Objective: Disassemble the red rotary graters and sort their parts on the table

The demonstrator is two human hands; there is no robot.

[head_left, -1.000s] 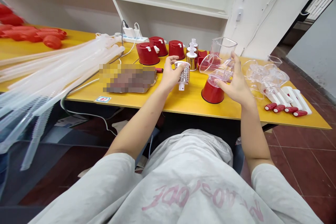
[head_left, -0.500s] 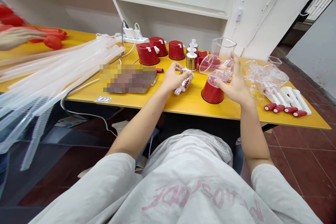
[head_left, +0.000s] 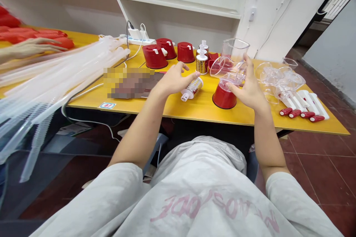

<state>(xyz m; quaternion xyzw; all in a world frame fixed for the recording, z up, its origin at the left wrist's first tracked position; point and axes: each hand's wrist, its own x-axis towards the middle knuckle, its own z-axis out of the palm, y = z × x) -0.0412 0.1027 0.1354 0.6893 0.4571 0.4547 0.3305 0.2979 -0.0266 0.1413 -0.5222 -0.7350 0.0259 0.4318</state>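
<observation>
Drum of perforated metal touches left hand; right hand cups clear hopper.

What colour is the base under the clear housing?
Red. The base under the housing shows best in the head view.

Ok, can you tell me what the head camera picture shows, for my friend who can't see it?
A person's right hand holds a clear hopper on a red base, while the left hand touches a metal drum lying on the yellow table. More red bases stand behind.
</observation>
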